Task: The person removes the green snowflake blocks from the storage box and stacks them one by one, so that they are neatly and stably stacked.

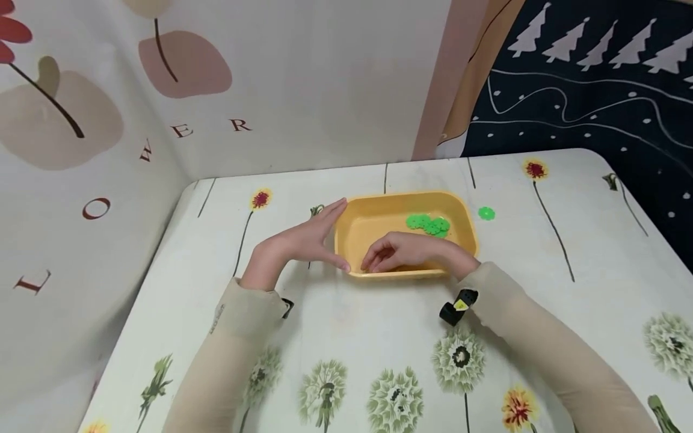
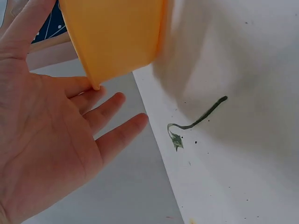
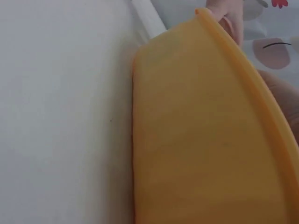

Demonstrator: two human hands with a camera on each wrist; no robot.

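Note:
A yellow rectangular tray (image 1: 373,207) stands on the table. At its left end is my left hand (image 1: 311,237), fingers and thumb spread with their tips at the two left corners; in the left wrist view the tray's rim (image 2: 96,87) meets the fingers. My right hand (image 1: 406,249) reaches into the tray, its fingers bent down together near the front left corner. I cannot tell whether its fingertips hold anything. Several green flower-shaped plastic discs (image 1: 435,227) lie together in the tray's back right part. The tray's side wall (image 3: 196,130) hides most of the right hand in the right wrist view.
One more green disc (image 1: 486,213) lies on the table, right of the tray. The table wears a white cloth (image 1: 346,325) printed with flowers. A white printed curtain (image 1: 325,90) hangs behind, with a dark tree-patterned cloth (image 1: 568,90) at the back right.

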